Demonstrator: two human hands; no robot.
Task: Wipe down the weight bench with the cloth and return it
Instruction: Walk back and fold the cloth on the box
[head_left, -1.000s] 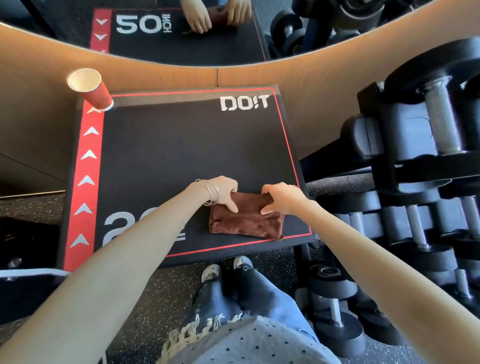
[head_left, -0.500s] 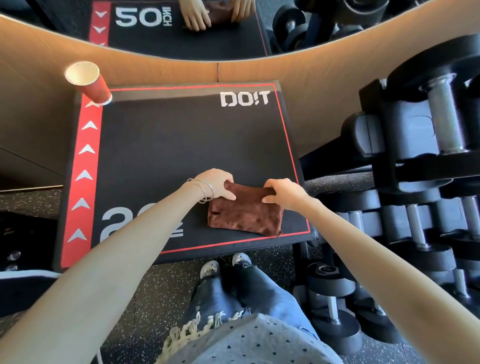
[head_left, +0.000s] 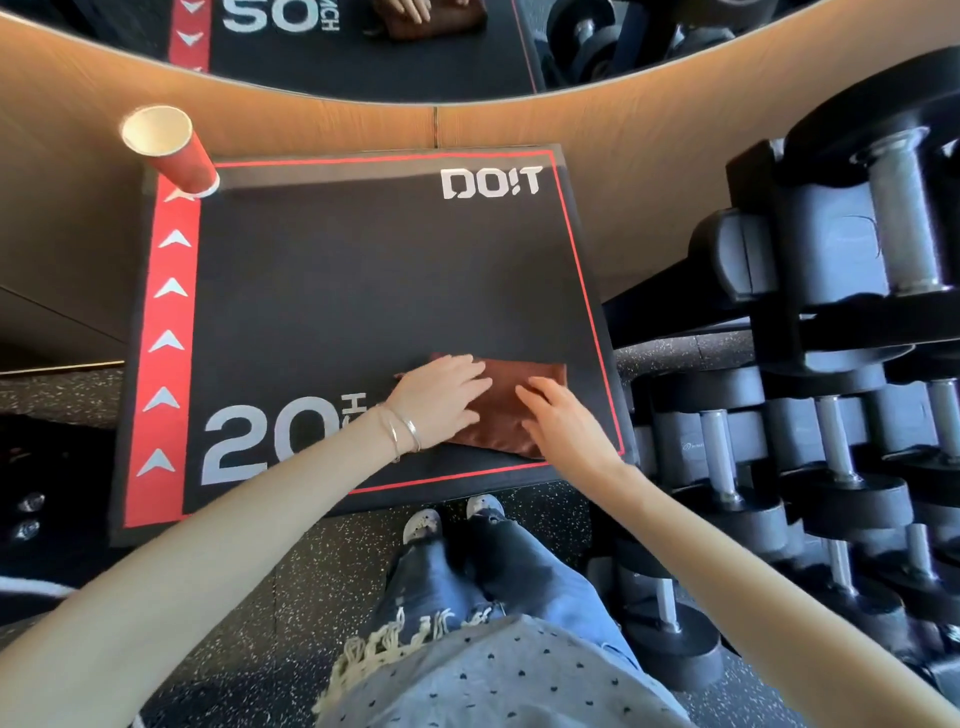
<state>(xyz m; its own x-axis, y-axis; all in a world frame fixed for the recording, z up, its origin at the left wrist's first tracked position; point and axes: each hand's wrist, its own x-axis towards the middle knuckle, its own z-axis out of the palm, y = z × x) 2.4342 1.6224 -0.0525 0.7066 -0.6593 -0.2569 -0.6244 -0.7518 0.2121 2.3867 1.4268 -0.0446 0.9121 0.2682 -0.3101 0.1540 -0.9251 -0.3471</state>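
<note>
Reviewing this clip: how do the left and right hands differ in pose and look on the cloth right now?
The left hand lies over the left part of the cloth, fingers pointing rightward. The right hand lies on its near right part, fingers pointing away and leftward. The left wrist wears thin bracelets, while the right wrist is bare. Shared: both hands lie flat on the cloth with straight fingers, and neither pinches it.
</note>
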